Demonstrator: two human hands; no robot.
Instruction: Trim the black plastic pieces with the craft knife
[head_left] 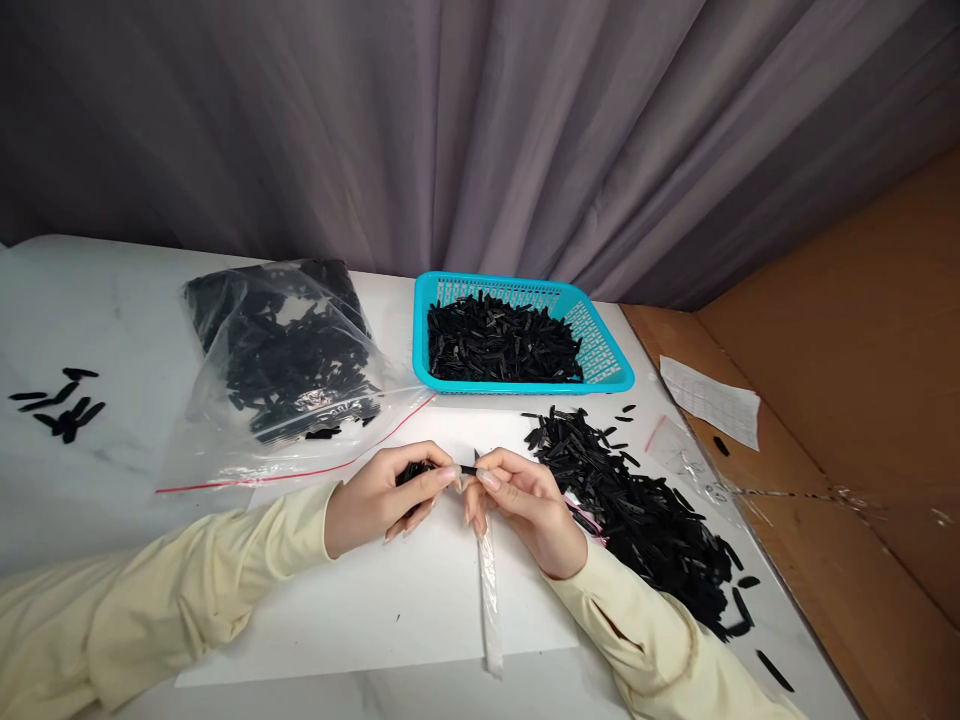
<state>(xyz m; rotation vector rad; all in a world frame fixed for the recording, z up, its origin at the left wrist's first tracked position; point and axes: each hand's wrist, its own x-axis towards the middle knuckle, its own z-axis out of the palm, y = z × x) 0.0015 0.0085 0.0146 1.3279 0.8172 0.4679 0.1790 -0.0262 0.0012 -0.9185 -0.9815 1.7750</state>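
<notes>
My left hand (386, 497) is closed around a small bunch of black plastic strips (415, 471), its fingertips pinching one strip that points right. My right hand (521, 505) meets it at the middle of the table, pinching the mouth of a narrow clear plastic sleeve (490, 590) that trails toward me over a white sheet (390, 600). The strip's tip sits at the sleeve's mouth. Both sleeves are pale yellow.
A loose heap of black strips (645, 510) lies to the right of my hands. A turquoise basket (611, 365) holding more strips stands behind. A clear zip bag (285, 370) of strips lies at the back left, a few strips (64, 405) far left. A paper slip (709, 400) and cardboard wall (862, 400) are on the right.
</notes>
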